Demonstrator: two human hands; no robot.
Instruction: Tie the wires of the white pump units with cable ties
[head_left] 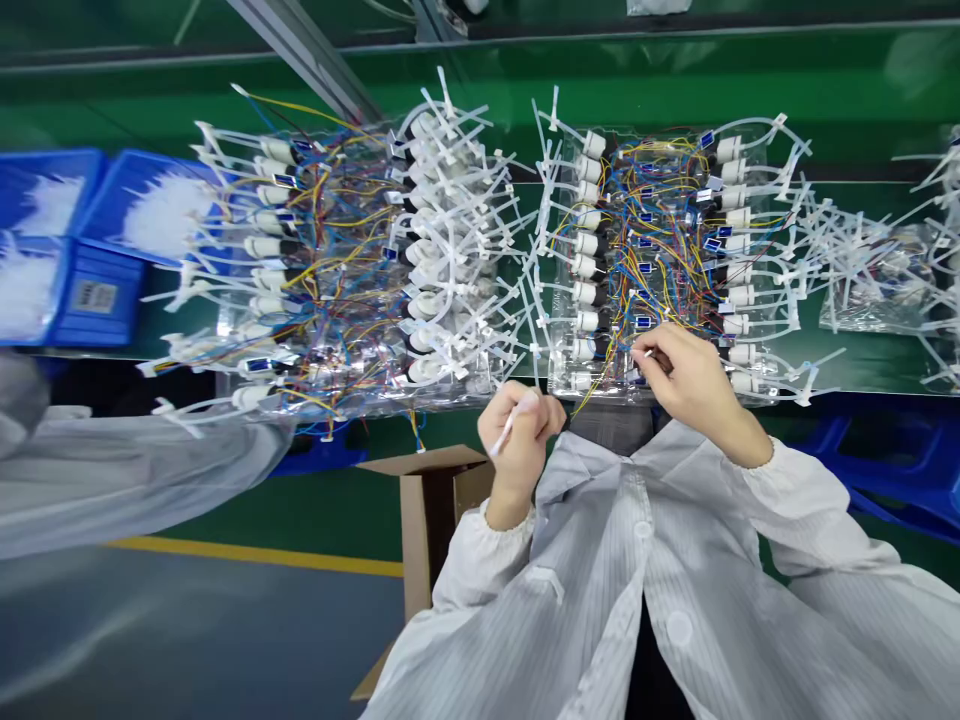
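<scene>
My left hand (517, 445) is closed around a white cable tie (510, 425), whose tail sticks out toward the lower left. It is just below the near edge of a wire assembly (660, 260) on a transparent plastic sheet. My right hand (694, 385) pinches a white cable tie end (641, 353) among the blue, yellow and red wires at that assembly's near edge. Rows of white cylindrical connectors (589, 265) line the assembly's sides, with many white cable ties sticking out around them. A second, similar assembly (315, 270) lies to the left.
The assemblies lie on a green workbench (517, 205). Blue bins (150, 205) of white cable ties stand at the left. A co-worker's white sleeve (112, 470) reaches in at the left. Below are a cardboard box (427, 510) and a blue rack (885, 470).
</scene>
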